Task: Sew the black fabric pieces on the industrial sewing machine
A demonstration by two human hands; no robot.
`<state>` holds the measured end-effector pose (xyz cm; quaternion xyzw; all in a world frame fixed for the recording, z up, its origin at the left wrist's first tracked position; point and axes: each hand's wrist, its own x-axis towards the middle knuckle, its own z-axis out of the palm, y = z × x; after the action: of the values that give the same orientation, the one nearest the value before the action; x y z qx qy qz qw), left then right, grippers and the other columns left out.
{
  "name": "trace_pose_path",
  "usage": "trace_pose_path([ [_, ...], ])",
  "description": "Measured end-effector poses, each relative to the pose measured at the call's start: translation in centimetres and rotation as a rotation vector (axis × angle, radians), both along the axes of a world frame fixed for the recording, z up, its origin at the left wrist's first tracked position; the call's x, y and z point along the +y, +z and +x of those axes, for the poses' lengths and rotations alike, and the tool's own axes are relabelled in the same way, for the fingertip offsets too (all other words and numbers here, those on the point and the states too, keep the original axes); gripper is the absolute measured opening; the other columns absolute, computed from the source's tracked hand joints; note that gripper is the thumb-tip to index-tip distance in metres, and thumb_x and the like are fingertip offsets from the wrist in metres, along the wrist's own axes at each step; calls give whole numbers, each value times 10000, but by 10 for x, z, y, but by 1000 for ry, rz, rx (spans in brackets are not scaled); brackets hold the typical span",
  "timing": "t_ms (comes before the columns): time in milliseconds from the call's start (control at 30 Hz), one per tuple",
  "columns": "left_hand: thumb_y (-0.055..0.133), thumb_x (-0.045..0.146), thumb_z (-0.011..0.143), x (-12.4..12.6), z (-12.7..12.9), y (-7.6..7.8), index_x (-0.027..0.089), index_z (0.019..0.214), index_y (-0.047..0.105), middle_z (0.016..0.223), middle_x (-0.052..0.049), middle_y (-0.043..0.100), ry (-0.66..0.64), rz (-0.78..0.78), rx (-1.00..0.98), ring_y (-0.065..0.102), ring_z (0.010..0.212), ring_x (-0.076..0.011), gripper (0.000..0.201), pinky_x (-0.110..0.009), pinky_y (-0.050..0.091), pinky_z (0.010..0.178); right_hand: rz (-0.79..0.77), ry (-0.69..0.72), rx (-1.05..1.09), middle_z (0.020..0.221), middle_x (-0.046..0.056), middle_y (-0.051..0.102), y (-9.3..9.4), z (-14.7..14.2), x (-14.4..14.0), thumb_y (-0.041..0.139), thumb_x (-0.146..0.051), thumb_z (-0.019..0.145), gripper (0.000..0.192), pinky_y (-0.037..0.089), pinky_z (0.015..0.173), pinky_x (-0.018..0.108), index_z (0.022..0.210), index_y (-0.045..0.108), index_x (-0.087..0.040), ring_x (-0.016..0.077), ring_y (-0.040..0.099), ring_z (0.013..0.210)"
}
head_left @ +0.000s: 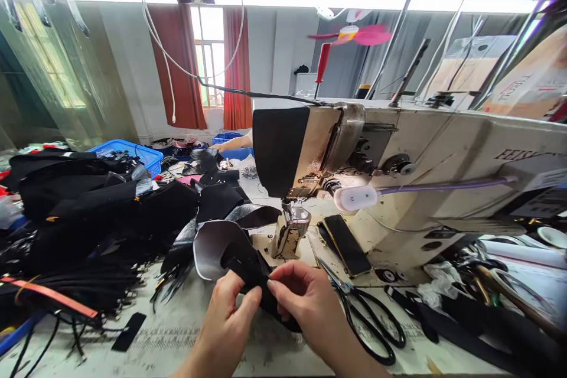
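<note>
Both hands are on a black fabric piece [245, 257] with a pale grey inner face, in front of the post of a sewing machine [290, 233]. My left hand [233, 310] grips its near edge between thumb and fingers. Close beside it, my right hand [305, 301] pinches the same piece, thumb against forefinger. Whether anything small sits in that pinch is hidden. Black-handled scissors [365, 313] lie just right of my right hand. A dark phone [348, 242] rests on the machine bed behind them.
A large heap of black pieces [101, 201] covers the left side, with a blue basket [146, 156] behind. Another person's arm [234, 143] reaches in beyond the machine. A small lamp [354, 196] shines by the needle area. Black strips [482, 325] lie at right.
</note>
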<state>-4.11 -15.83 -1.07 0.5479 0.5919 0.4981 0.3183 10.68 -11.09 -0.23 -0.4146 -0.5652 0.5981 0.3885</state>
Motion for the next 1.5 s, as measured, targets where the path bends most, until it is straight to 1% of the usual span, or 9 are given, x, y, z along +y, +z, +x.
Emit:
trace_pose_path([
  [233,537,440,849,3,3,-3,162,885,741,849,-82,732,20,-17,97,655,849,-269,346,-361,507,779,18,2,-17,579,-9,578,-4,0,1,702,-423,683,277,407,461,235,758,652,-161,118,500,492],
  [433,561,466,826,11,-5,2,147,850,723,765,-62,724,27,-78,32,641,740,-244,359,-340,515,719,133,-50,-109,711,50,677,8,22,12,640,-475,771,328,462,581,254,753,704,-154,136,558,597],
  [667,611,397,798,16,-4,15,155,728,705,689,-37,711,-21,-68,-17,642,686,-220,269,-311,525,679,-29,218,-141,601,-25,552,16,14,23,637,-369,691,209,341,473,207,682,577,-168,92,475,517],
  [900,606,318,797,20,-5,17,149,711,693,685,-23,698,-63,-59,-28,644,730,-220,209,-288,504,673,-15,227,-132,582,-43,514,12,5,27,596,-332,642,168,371,527,214,655,553,-170,86,456,545],
  [1300,577,388,831,26,-10,9,149,823,696,824,-60,734,-145,-36,6,638,833,-244,267,-330,504,755,44,260,-123,564,-66,442,-2,4,29,570,-327,684,156,336,478,214,663,500,-188,80,410,498],
  [1367,598,388,822,23,-12,12,155,826,701,860,-74,740,-151,-30,67,640,859,-256,255,-343,504,781,134,253,-149,630,-44,499,6,11,30,611,-290,711,132,387,545,227,706,536,-181,104,475,576],
  [1433,616,385,811,15,-15,23,169,834,716,874,-77,741,-174,-24,131,639,859,-257,239,-348,505,788,355,292,-179,967,39,634,22,20,34,719,-268,719,247,465,782,273,931,634,-176,178,594,893],
  [1467,628,391,806,9,-18,30,182,844,728,888,-75,742,-205,-15,150,640,863,-257,235,-347,507,795,482,360,-192,1201,74,604,31,24,37,774,-278,717,406,428,954,322,1092,641,-198,230,553,1130],
  [1500,641,409,801,3,-21,38,199,851,740,894,-69,743,-246,-7,154,641,862,-255,238,-345,510,799,591,456,-201,1361,78,531,42,28,38,808,-303,723,530,327,1088,378,1212,618,-234,266,439,1312],
])
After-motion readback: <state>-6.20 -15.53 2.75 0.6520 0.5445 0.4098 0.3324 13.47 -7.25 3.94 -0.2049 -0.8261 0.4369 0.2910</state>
